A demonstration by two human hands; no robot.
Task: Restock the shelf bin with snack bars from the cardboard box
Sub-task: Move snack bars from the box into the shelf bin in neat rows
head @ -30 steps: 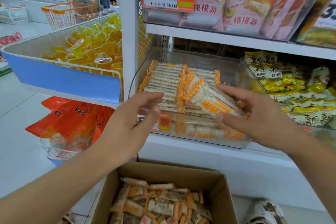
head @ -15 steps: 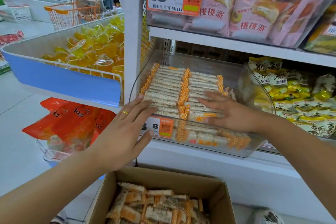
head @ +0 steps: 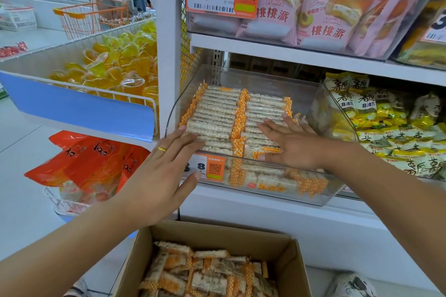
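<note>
A person restocking a shop shelf presses the right hand flat, fingers straight, on the right-hand row of snack bars lying in the clear plastic shelf bin. The left hand reaches in with fingers straight and spread, the fingertips at the bin's front left corner beside the left-hand row; a gold ring shows on one finger. Neither hand's grip holds a bar: both are open.

The step in hand looks like settling and squaring the bars just laid in the bin, which holds two neat rows with orange-checked wrapper ends. More bars lie loose in the open cardboard box below the shelf, so the job appears part done. The next move likely calls for drawing both hands out of the bin, reaching down into the box and gathering another batch without upsetting the rows.

The front layer of bars shows only dimly through the bin wall, and an orange price label is partly covered by the left hand. The box runs off the bottom edge, so how many bars remain cannot be told. Whether the left fingertips touch the bars or only the bin rim is unclear.
</note>
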